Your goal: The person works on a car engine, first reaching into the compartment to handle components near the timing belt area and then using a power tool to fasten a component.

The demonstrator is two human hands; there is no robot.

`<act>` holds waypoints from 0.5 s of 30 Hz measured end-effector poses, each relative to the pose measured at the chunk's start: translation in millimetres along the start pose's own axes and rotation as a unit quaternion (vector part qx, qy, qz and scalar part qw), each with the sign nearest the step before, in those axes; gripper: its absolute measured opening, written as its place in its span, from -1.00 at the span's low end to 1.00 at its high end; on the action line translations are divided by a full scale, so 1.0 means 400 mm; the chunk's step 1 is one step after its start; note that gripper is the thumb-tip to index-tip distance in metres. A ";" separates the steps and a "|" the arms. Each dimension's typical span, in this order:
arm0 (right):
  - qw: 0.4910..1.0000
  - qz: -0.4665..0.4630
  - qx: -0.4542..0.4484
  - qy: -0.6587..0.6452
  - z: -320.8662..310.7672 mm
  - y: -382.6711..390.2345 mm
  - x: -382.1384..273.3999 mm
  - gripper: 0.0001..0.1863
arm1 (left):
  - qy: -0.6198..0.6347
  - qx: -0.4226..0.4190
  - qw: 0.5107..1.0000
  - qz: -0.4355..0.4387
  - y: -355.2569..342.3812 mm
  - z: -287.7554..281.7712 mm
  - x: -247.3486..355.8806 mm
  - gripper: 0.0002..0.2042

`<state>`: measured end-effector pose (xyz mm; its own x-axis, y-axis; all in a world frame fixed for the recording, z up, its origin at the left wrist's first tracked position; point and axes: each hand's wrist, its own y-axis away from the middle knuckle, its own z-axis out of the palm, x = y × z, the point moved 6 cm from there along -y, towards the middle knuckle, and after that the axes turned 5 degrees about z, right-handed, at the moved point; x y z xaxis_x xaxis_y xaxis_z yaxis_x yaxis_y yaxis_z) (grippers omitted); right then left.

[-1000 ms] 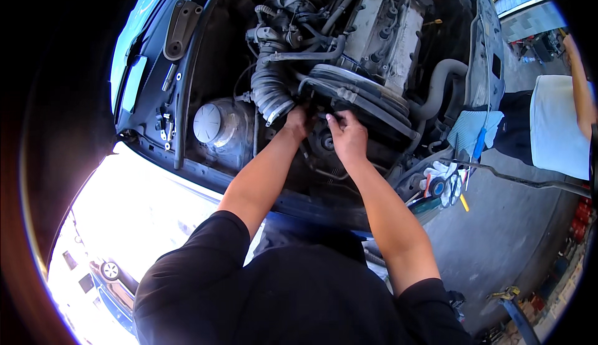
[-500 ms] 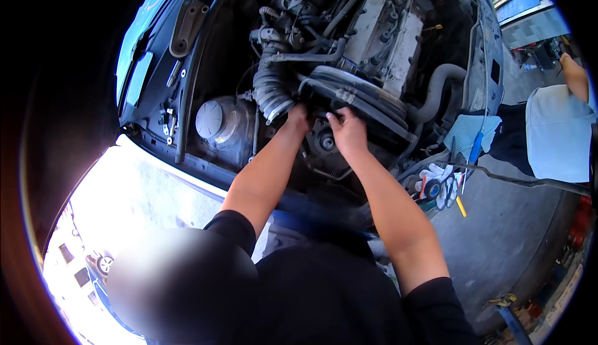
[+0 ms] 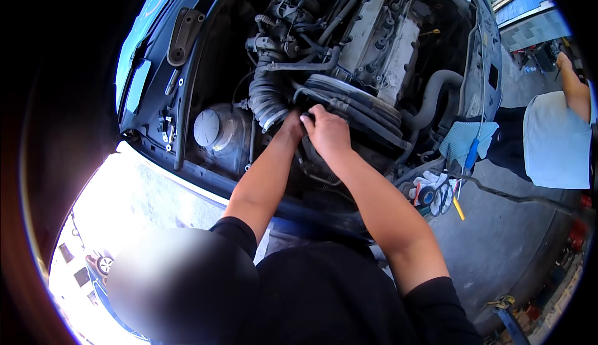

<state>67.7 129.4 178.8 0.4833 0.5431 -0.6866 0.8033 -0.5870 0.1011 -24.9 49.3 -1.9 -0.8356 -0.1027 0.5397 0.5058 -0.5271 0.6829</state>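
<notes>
Ribbed black intake hose point(image 3: 266, 99) runs down the middle of the open engine bay, curving from the engine top toward the round black air-filter housing point(image 3: 361, 105), and both of the person's hands meet right where hose and housing join. The left hand point(image 3: 291, 126) is tucked in low against the hose's lower end; its fingers are hidden behind the rubber and I cannot tell whether they are spread or closed. The right hand point(image 3: 327, 132) sits on the housing's near edge with its fingers point(image 3: 311, 118) curled and pressed together over a small dark part there, which is too small to make out.

My guess is the hose is light and bendy, its corrugations letting it flex and twist, yet firm at the cuffs where a clamp bites. Rubber like that may be dusty or oily, so the ribs give the best purchase; gripping close to the cuff rather than mid-length should keep it from kinking. The plastic housing looks stiff and somewhat brittle at its clips.

Off to the right, a blue cloth point(image 3: 468, 139) and small hand tools point(image 3: 439, 192) lie on the car's edge, and another person stands beyond.
</notes>
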 end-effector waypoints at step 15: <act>0.914 0.012 -0.227 0.335 0.156 -0.036 0.028 -0.69 | -0.113 0.121 0.986 -0.012 0.055 0.015 0.006 -0.61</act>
<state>39.8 106.3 124.8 0.4860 0.8683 -0.0992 0.7774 -0.3776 0.5030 -14.5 42.4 17.5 -0.7931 0.1125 0.5986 0.5449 -0.3082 0.7798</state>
